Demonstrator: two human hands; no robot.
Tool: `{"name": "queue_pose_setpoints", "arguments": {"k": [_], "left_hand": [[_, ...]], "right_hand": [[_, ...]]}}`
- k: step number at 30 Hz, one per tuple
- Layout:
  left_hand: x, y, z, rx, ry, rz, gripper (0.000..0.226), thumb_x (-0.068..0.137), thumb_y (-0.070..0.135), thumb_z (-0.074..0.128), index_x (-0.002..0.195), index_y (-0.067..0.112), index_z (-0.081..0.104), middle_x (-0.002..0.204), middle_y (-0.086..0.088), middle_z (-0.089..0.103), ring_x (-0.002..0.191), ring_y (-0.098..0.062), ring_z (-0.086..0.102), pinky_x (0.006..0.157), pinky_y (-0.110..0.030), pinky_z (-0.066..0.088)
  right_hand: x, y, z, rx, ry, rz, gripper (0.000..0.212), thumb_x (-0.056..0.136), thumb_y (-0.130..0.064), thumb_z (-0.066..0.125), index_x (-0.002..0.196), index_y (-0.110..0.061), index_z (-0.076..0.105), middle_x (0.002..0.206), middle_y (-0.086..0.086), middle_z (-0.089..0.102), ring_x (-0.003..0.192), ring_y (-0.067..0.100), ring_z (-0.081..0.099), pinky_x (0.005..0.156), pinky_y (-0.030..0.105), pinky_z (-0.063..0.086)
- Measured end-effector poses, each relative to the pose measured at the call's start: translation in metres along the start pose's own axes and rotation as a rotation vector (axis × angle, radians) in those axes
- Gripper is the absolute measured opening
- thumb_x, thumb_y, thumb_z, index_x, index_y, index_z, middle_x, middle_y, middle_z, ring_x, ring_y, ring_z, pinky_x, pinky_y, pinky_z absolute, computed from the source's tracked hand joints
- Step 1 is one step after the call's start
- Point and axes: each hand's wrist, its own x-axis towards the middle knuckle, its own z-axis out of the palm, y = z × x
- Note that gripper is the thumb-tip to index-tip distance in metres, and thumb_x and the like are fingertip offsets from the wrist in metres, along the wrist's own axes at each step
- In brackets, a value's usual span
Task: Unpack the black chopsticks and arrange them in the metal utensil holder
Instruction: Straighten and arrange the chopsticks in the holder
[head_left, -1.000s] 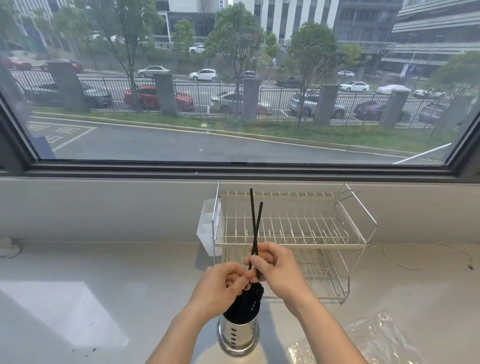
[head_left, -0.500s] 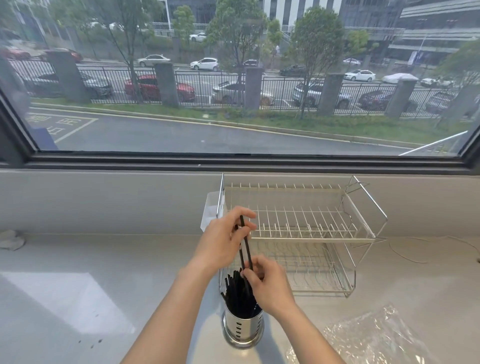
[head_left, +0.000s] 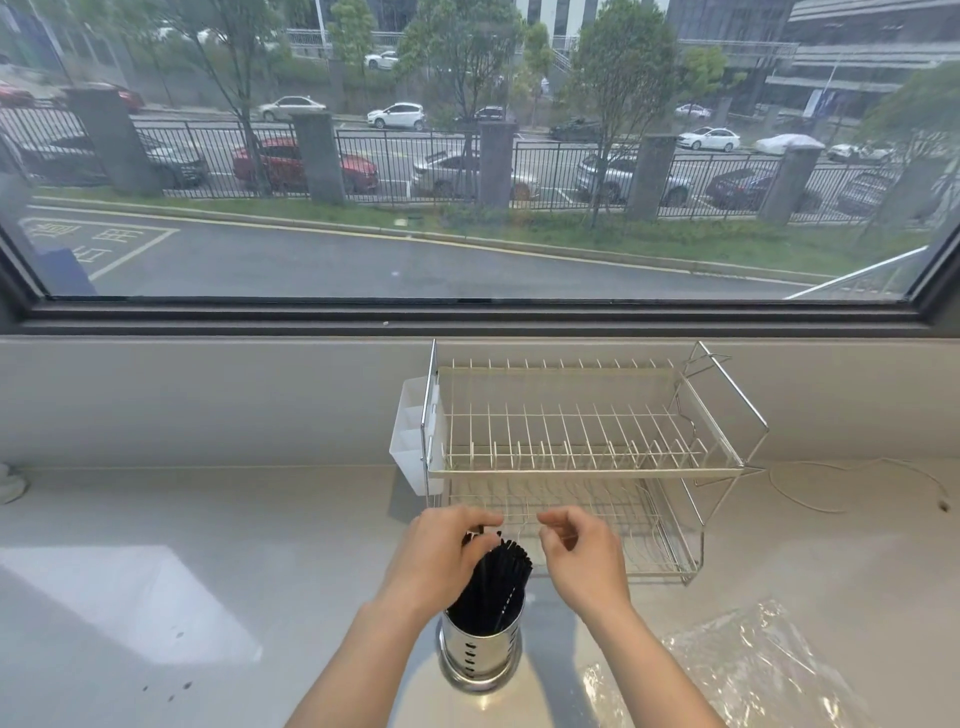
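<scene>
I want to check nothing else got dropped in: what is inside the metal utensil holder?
The metal utensil holder holds a bundle of black chopsticks leaning right. The left hand covers their upper left ends, and the holder's wall hides the bottom.

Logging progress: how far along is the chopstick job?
Mostly done: the black chopsticks stand bundled in the metal holder, and the plastic wrapper lies empty on the counter. In hand: the left hand touches the chopstick tops; the right hand holds nothing. Left: perhaps a final tidy.
</scene>
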Motion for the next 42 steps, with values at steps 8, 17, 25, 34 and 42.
{"name": "queue_pose_setpoints", "arguments": {"k": [8,17,25,34,42], "left_hand": [[-0.004,-0.014,-0.007,0.017,-0.009,-0.015,0.041,0.105,0.038,0.046,0.144,0.037,0.054,0.137,0.009,0.064,0.133,-0.014,0.05,0.112,-0.037,0.04],[0.018,0.002,-0.01,0.079,-0.077,-0.053,0.027,0.097,0.04,0.058,0.122,0.039,0.068,0.122,0.021,0.07,0.118,-0.004,0.062,0.101,-0.035,0.051],[0.032,0.018,0.016,0.365,-0.188,-0.027,0.021,0.09,0.026,0.065,0.107,0.037,0.073,0.107,0.011,0.076,0.108,-0.018,0.067,0.084,-0.033,0.053],[0.025,0.021,-0.024,0.0,0.038,-0.094,0.006,0.089,0.029,0.07,0.09,0.035,0.071,0.09,0.022,0.073,0.093,0.002,0.068,0.088,-0.031,0.056],[0.018,0.022,-0.087,-0.736,0.484,-0.26,0.015,0.09,0.006,0.069,0.086,0.02,0.074,0.078,0.001,0.079,0.071,-0.011,0.074,0.071,-0.025,0.055]], "right_hand": [[-0.006,0.018,0.014,0.042,-0.248,0.118,0.028,0.097,-0.021,0.053,0.113,-0.028,0.075,0.109,-0.01,0.075,0.101,0.015,0.07,0.096,0.044,0.056],[-0.007,0.004,0.022,-0.107,-0.249,0.021,0.033,0.088,-0.03,0.07,0.121,-0.031,0.07,0.111,-0.008,0.073,0.098,0.01,0.068,0.095,0.032,0.053],[-0.008,0.008,0.016,-0.086,-0.235,0.01,0.017,0.087,-0.026,0.069,0.101,-0.035,0.074,0.087,-0.015,0.068,0.081,0.004,0.065,0.077,0.024,0.054],[-0.008,0.013,0.015,-0.006,-0.192,0.038,0.018,0.087,-0.033,0.072,0.105,-0.034,0.072,0.092,-0.015,0.07,0.083,0.001,0.066,0.079,0.023,0.052],[0.002,0.002,-0.007,0.652,-0.213,0.21,0.012,0.097,-0.019,0.065,0.105,-0.019,0.074,0.09,0.005,0.079,0.07,0.016,0.068,0.061,0.027,0.053]]}}
